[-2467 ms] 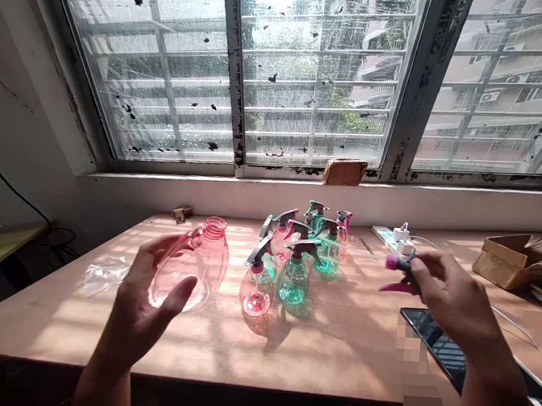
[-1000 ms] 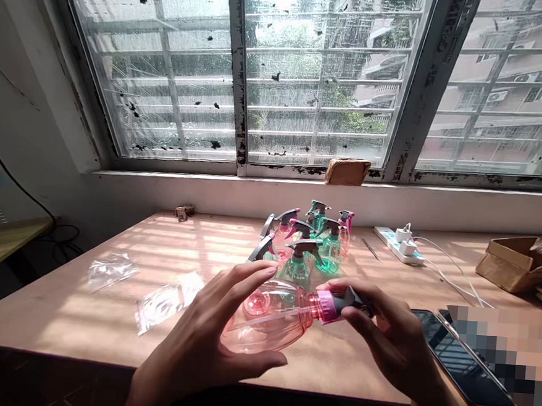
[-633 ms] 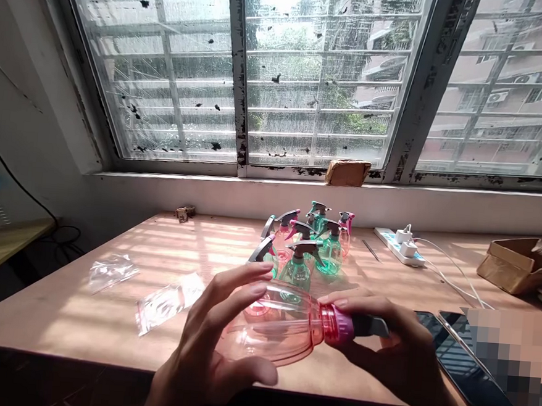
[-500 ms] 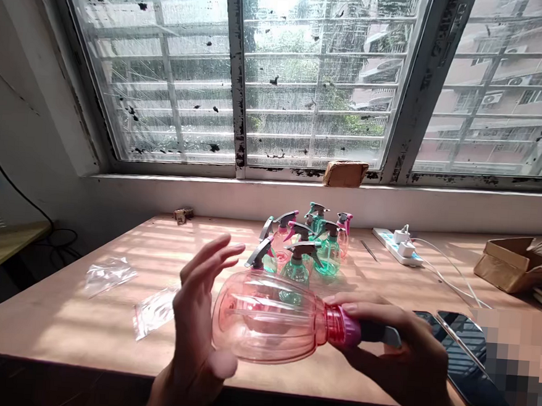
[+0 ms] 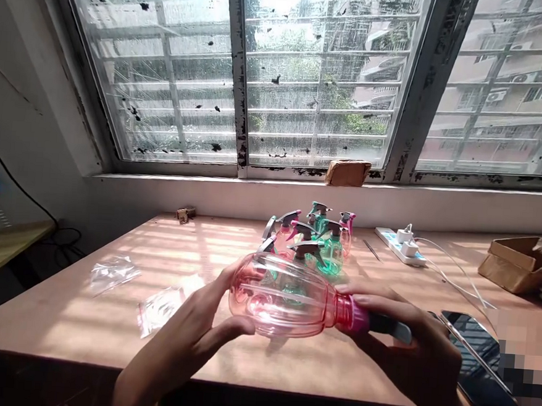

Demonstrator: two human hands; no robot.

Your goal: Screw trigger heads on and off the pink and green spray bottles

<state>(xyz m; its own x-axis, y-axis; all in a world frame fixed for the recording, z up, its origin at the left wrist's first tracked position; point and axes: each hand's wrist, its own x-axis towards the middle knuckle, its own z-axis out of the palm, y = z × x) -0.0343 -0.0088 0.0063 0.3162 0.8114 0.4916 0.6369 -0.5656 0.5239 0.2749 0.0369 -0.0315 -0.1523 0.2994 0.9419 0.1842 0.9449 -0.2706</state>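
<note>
- The pink bottle [image 5: 283, 296] is held up on its side above the front of the table [image 5: 104, 324], its base pointing to the left hand [image 5: 192, 327] and its neck to the right hand [image 5: 421, 349].
- That left hand is cupped at the base, thumb in front and fingers mostly hidden behind; from here I cannot tell how firmly it presses.
- Over on the other side, the right hand grips the spray top [image 5: 387, 326], its fingers around the purple collar [image 5: 359, 315] where it meets the neck.
- Just behind the bottle stands a cluster of upright spray bottles [image 5: 331, 260], some pink and some green, the nearest ones partly covered by it.
- Two crumpled clear bags [image 5: 115, 274] lie on the left part of the table, one close to the left forearm.
- Near the right wrist I see two phones [image 5: 475, 338], side by side and partly hidden.
- Farther back on the right are a power strip [image 5: 400, 248] with white plugs in it and an open cardboard box [image 5: 510, 269].
- A brown block [image 5: 347, 173] sits on the sill, against the window [image 5: 280, 74].
</note>
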